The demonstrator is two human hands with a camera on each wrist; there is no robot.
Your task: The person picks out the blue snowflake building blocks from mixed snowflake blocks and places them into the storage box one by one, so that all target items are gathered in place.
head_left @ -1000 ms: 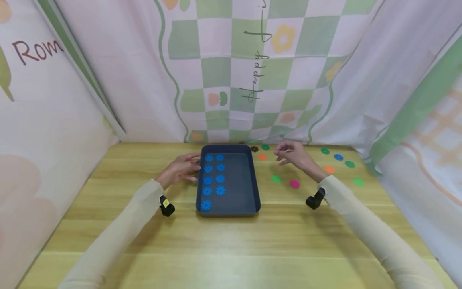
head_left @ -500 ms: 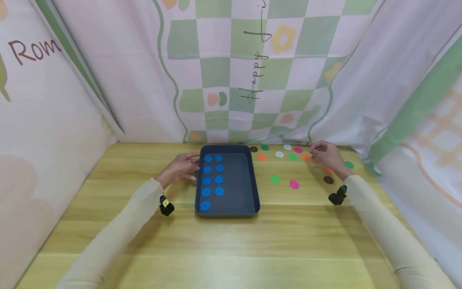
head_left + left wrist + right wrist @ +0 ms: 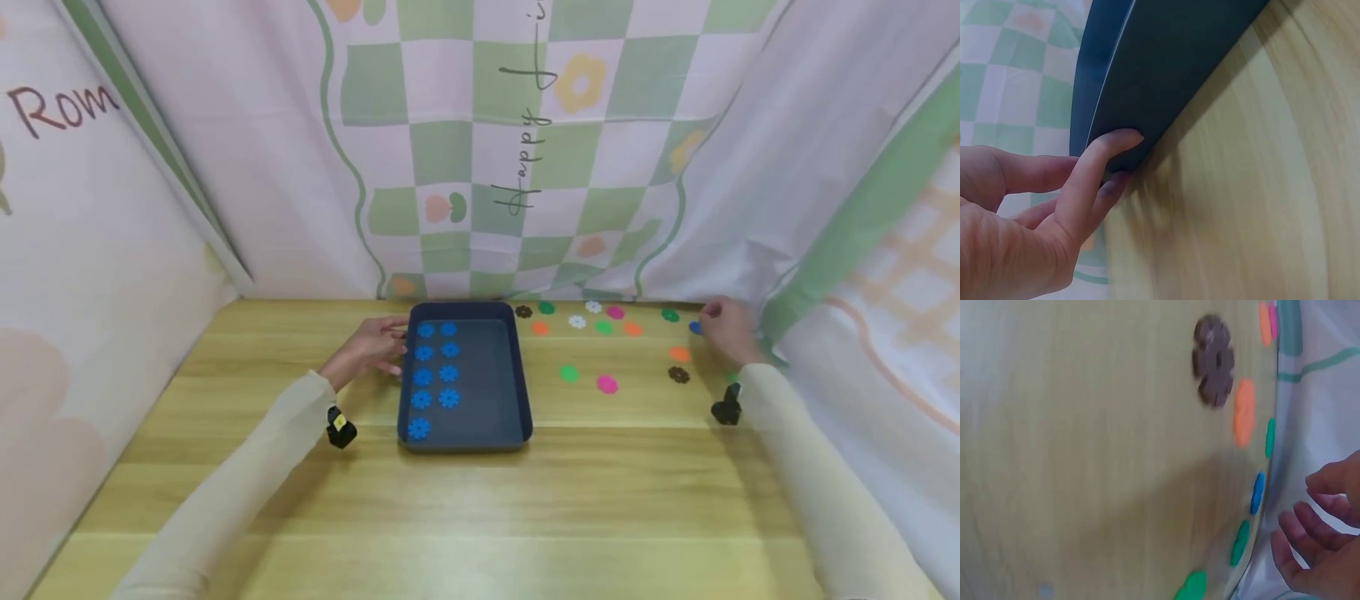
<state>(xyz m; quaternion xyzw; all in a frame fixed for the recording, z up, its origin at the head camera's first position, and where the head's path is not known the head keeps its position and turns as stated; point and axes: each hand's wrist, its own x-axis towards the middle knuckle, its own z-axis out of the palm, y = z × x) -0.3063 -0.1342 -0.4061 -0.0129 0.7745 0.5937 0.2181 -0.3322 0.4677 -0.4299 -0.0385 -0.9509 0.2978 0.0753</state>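
A dark grey rectangular tray holds several blue flower-shaped discs in two columns along its left side. My left hand rests its fingers against the tray's outer left wall; in the left wrist view, the bent fingertips touch that wall below the rim. At the table's far right, my right hand hovers beside a loose blue flower disc. In the right wrist view, the right hand has loosely bent fingers, thumb apart, and nothing between them, near the blue disc.
Right of the tray lie flower discs in several colours, among them a brown one, an orange one, a pink one and a dark green one. A checkered curtain hangs along the table's back edge.
The right hand has travelled rightward across the loose discs, uncovering white, pink, green and orange ones, and now partly covers those at the far right. The left hand stays at the tray's side.
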